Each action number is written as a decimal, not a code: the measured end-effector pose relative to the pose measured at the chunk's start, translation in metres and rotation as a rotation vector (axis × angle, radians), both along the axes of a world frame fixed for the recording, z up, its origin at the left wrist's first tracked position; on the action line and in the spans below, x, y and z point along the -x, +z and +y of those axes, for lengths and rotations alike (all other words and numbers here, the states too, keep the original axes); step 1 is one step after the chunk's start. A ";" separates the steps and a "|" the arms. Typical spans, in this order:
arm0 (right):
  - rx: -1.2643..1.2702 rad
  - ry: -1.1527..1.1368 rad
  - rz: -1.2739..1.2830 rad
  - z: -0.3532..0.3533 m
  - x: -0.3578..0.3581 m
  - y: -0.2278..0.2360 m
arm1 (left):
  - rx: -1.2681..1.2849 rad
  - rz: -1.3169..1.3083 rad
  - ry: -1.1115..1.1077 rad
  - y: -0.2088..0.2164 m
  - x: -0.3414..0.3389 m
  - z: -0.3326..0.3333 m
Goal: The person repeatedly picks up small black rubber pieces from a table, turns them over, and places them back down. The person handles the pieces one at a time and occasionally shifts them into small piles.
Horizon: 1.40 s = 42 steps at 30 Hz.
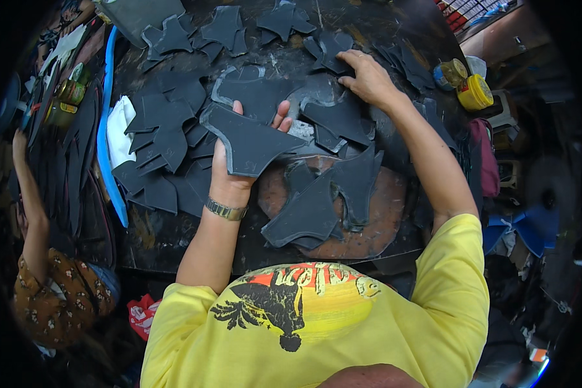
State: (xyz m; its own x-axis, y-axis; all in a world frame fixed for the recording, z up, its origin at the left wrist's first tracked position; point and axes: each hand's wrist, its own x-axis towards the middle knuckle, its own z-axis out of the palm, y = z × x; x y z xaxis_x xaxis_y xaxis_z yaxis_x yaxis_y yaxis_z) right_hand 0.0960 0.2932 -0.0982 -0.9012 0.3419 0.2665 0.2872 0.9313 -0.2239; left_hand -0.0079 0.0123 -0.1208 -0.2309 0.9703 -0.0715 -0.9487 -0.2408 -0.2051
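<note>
So nearest the camera there's a round brownish work board (381,223) at the table's front edge with a few dark cut pieces (317,207) piled on it, shaped like flat shoe-upper panels in black foam or leather, hard to tell which. Just above that, the left hand (229,171) is holding up one of those black cut panels (249,142), with the panel lying over the palm and the fingertips peeking out past its top edge, so it's lifted clear of the pile rather than lying flat. Further out, the right hand (368,77) is stretched across the black worktable (161,239), fingers pressed down on another dark piece (333,52) in the scatter, more a flat press than a closed grab. Looks to me like a sorting or pairing stage: one panel in hand, the other hand picking its match. The next move probably needs the right fingers to peel one piece off without dragging its neighbours. Off to the left lie a stack of more panels (161,145), a blue strip (110,136) and a white cloth (118,132), and yellow-lidded tubs (475,92) sit far right.
</note>
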 end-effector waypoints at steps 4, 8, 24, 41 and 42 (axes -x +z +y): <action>-0.025 0.037 -0.128 0.013 0.000 -0.001 | 0.030 -0.033 -0.001 -0.003 0.000 0.001; -0.131 0.061 -0.062 0.005 0.001 -0.005 | -0.015 0.064 -0.003 -0.004 -0.003 0.003; -0.044 -0.010 0.011 0.016 -0.004 -0.012 | -0.081 -0.015 -0.031 -0.001 -0.001 0.005; 0.297 -0.155 -0.087 0.020 -0.004 0.005 | -0.122 -0.112 -0.079 0.002 0.003 0.002; 0.323 -0.179 -0.067 0.021 -0.004 0.004 | -0.110 -0.114 -0.077 0.002 0.003 0.002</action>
State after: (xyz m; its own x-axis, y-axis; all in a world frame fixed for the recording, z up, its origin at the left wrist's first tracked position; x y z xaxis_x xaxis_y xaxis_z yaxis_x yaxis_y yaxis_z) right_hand 0.0997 0.3144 -0.0944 -0.8313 0.5523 0.0617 0.4630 0.7498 -0.4727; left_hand -0.0108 0.0142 -0.1191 -0.1520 0.9883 0.0149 -0.9325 -0.1384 -0.3337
